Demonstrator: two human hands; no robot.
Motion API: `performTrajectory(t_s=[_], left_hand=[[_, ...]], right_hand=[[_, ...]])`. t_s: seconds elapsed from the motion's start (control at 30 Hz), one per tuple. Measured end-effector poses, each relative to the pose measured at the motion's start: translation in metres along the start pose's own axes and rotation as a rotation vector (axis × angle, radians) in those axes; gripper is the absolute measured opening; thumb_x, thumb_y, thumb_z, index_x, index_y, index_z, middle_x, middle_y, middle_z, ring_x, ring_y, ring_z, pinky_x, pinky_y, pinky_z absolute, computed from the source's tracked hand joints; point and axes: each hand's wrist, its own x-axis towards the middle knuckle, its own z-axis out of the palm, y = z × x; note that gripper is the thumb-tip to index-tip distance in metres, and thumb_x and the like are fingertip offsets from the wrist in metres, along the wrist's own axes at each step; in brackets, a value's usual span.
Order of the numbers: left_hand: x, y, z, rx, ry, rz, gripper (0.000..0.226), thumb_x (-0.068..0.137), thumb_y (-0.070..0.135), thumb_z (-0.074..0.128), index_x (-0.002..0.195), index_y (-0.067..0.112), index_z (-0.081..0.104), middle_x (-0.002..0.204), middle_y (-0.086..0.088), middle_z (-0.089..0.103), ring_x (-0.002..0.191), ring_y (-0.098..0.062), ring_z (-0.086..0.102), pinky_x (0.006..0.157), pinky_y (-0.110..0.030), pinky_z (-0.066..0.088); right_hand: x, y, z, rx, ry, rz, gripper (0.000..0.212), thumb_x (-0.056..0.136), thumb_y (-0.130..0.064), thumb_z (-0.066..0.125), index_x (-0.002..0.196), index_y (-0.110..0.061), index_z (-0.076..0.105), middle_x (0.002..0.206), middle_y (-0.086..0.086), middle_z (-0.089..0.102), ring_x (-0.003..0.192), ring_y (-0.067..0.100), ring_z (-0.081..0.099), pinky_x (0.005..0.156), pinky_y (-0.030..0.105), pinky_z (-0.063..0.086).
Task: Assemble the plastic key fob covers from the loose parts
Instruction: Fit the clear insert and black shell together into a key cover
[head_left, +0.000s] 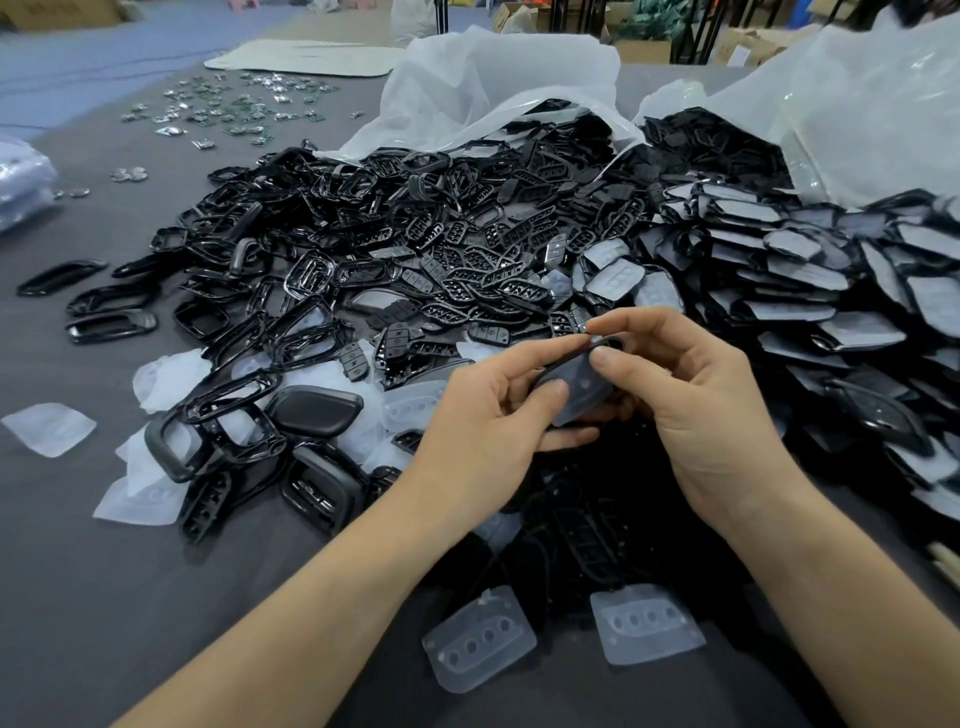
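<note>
L hand (488, 415) & R hand (691, 410) both pinch a black shell (607, 343) w/ frosted rubbery pad (584, 389), just before the glossy parts heap (337, 249). Two holed translucent pads (480, 644) lie on the heap's near side.

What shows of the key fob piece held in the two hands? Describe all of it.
The key fob piece is a black plastic shell with a cloudy, rubbery-looking pad laid over its face; the pad shows small round dimples. It is held tilted above the table, in front of the heap of black parts. The left hand grips its near left end, thumb pressing on the pad; the right hand pinches its far right end between thumb and forefinger. Its underside is hidden.
</note>
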Motion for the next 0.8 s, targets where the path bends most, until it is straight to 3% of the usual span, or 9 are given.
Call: performTrajectory(t_s=[0.2, 0.33, 0.4, 0.47, 0.57, 0.7, 0.8], left_hand=[[-0.0006, -0.0010, 0.0005, 0.075, 0.069, 0.081, 0.033, 0.095, -0.008, 0.046, 0.104, 0.017, 0.064, 0.091, -0.004, 0.072, 0.086, -0.016, 0.072, 0.073, -0.026, 0.058], [-0.0005, -0.0059, -0.0027, 0.286, 0.153, 0.191, 0.023, 0.083, 0.009, 0.067, 0.096, 0.028, 0.065, 0.089, 0.001, 0.074, 0.087, -0.019, 0.071, 0.082, -0.044, 0.057], [-0.0006, -0.0071, -0.0036, 0.329, 0.175, 0.195, 0.022, 0.078, 0.017, 0.068, 0.088, 0.035, 0.064, 0.085, 0.004, 0.074, 0.083, -0.018, 0.072, 0.081, -0.047, 0.057], [-0.0007, -0.0071, -0.0031, 0.302, 0.178, 0.185, 0.023, 0.079, 0.015, 0.067, 0.084, 0.037, 0.064, 0.081, 0.004, 0.074, 0.079, -0.017, 0.073, 0.075, -0.040, 0.059], [-0.0013, -0.0063, -0.0017, 0.204, 0.156, 0.155, 0.028, 0.086, 0.000, 0.064, 0.082, 0.027, 0.063, 0.080, 0.002, 0.075, 0.076, -0.018, 0.073, 0.068, -0.026, 0.058], [-0.0015, -0.0039, 0.0015, 0.080, 0.136, 0.076, 0.021, 0.089, -0.007, 0.058, 0.083, 0.013, 0.062, 0.072, -0.002, 0.073, 0.072, -0.020, 0.072, 0.066, -0.027, 0.058], [-0.0021, -0.0006, 0.0044, 0.013, 0.142, 0.031, 0.017, 0.092, -0.004, 0.054, 0.084, 0.008, 0.062, 0.064, -0.013, 0.065, 0.067, -0.020, 0.069, 0.061, -0.023, 0.057]], right_hand=[[0.0023, 0.0005, -0.0030, -0.009, -0.031, -0.013, 0.023, 0.085, 0.006, 0.060, 0.089, -0.016, 0.068, 0.066, -0.010, 0.064, 0.061, 0.002, 0.060, 0.054, 0.013, 0.046], [0.0033, 0.0002, -0.0031, -0.128, -0.045, -0.106, 0.024, 0.085, 0.006, 0.061, 0.088, -0.017, 0.065, 0.067, -0.014, 0.064, 0.058, -0.002, 0.052, 0.055, 0.011, 0.042], [0.0031, -0.0007, -0.0023, -0.215, -0.066, -0.167, 0.025, 0.085, 0.006, 0.062, 0.086, -0.018, 0.064, 0.070, -0.014, 0.065, 0.058, -0.001, 0.052, 0.058, 0.010, 0.042], [0.0023, -0.0009, -0.0022, -0.249, -0.068, -0.196, 0.026, 0.085, 0.007, 0.062, 0.084, -0.019, 0.063, 0.072, -0.014, 0.066, 0.059, -0.001, 0.051, 0.060, 0.010, 0.043], [0.0014, 0.0001, -0.0033, -0.197, -0.046, -0.177, 0.027, 0.084, 0.009, 0.061, 0.082, -0.018, 0.062, 0.071, -0.012, 0.064, 0.063, 0.003, 0.052, 0.062, 0.012, 0.044], [0.0013, 0.0028, -0.0019, -0.119, -0.023, -0.111, 0.031, 0.083, 0.011, 0.058, 0.077, -0.019, 0.060, 0.070, -0.008, 0.060, 0.070, 0.017, 0.049, 0.063, 0.015, 0.046], [0.0009, 0.0025, -0.0009, -0.104, -0.009, -0.097, 0.021, 0.076, 0.000, 0.060, 0.074, -0.020, 0.060, 0.068, -0.012, 0.059, 0.067, 0.012, 0.050, 0.061, 0.015, 0.044]])
